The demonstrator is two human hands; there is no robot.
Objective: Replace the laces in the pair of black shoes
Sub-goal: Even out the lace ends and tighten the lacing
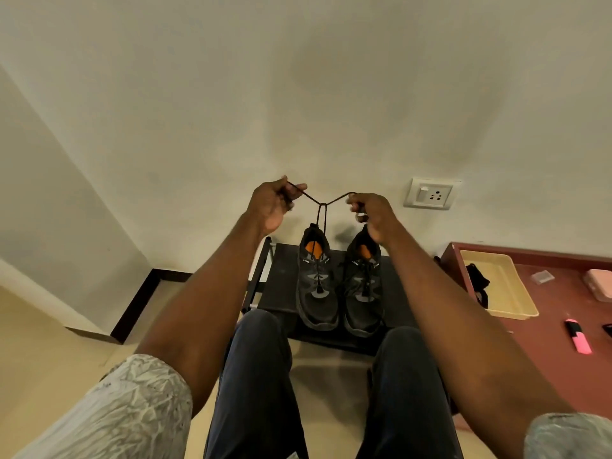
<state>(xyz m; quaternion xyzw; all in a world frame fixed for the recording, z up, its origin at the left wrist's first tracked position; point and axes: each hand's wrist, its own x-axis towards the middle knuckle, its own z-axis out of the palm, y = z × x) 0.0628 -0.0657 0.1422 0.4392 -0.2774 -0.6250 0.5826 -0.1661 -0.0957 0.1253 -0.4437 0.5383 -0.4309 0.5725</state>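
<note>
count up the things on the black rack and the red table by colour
black: 3, left shoe, right shoe, dark item in the tray
pink: 2, highlighter, box
cream: 1, tray
clear: 1, small packet
total: 7, leaving out a dark thing cut off at the table's right edge

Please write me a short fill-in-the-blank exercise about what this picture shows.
1. Both hands, left hand and right hand, hold up a black ____.
2. The lace runs down into the ____ shoe.
3. The shoes' insoles are ____.
4. The highlighter is ____.

Missing words: lace; left; orange; pink
</note>
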